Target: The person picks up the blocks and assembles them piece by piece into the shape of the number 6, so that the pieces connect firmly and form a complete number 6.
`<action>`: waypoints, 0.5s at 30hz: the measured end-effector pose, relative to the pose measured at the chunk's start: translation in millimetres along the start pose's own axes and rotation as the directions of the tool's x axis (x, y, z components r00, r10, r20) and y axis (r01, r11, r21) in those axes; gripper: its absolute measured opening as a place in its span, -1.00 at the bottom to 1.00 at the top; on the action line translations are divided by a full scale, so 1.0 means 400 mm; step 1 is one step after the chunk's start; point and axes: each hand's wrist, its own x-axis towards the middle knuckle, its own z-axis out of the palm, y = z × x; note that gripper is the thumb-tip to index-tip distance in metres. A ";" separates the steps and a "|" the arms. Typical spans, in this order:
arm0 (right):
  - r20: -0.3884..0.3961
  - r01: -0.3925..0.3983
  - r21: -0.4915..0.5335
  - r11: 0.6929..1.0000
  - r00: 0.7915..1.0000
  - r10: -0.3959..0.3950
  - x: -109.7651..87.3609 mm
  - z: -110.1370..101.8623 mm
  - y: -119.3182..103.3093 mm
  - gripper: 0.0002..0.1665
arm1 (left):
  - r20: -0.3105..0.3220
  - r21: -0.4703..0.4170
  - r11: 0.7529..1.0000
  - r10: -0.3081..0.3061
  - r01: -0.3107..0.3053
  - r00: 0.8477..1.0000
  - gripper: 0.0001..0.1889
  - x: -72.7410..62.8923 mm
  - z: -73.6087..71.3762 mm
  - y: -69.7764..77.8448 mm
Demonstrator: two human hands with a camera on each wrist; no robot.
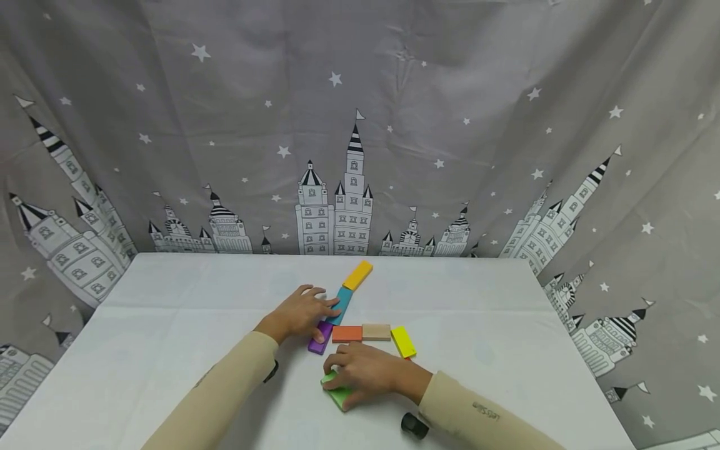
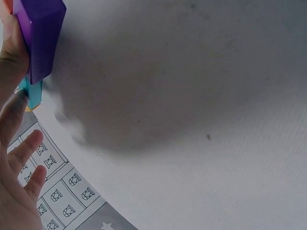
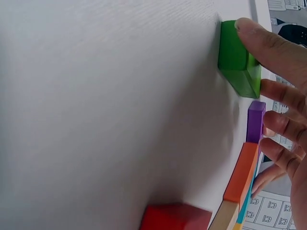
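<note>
Blocks and hands on a white table [image 1: 185, 325], left to right. The left hand [image 1: 300, 314] is spread, its fingers loosely extended and closed round nothing: its thumb lies against the purple block [image 1: 317, 347] and its fingertips reach the blue block [image 1: 345, 304]. The left wrist view is dim, so whether that index fingertip presses or merely rests cannot be told. Purple and blue stand end to end, obliquely. Nearer the person, the green block [image 1: 338, 397] lies on the table, pinched between the thumb and index finger of the right hand [image 1: 374, 371], whose other fingers are bent clear of it. Beyond this hand, the orange block [image 1: 347, 334] lies just beside purple; the amber block [image 1: 358, 275] continues the oblique row past blue. The tan block [image 1: 376, 332] abuts orange; the slanted yellow block [image 1: 403, 342] follows, with a red block [image 3: 175, 218] near its lower end.
</note>
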 end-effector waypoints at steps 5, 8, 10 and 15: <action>-0.015 -0.021 0.012 1.000 1.000 0.021 0.019 0.000 -0.008 -0.44 | 0.004 0.000 1.000 0.006 -0.006 1.000 -0.30 0.001 -0.003 0.000; -0.016 -0.044 0.014 0.999 0.999 0.044 0.028 -0.001 -0.013 -0.45 | 0.002 0.005 1.000 0.004 -0.004 1.000 -0.31 0.001 -0.005 0.001; -0.016 -0.059 0.019 0.998 0.998 0.059 0.035 0.000 -0.016 -0.45 | -0.001 0.006 1.000 0.003 -0.003 1.000 -0.32 0.001 -0.003 0.001; -0.044 -0.084 0.023 0.996 0.995 0.085 0.052 0.008 -0.019 -0.45 | -0.005 0.009 1.000 0.007 -0.007 1.000 -0.34 -0.001 -0.002 0.002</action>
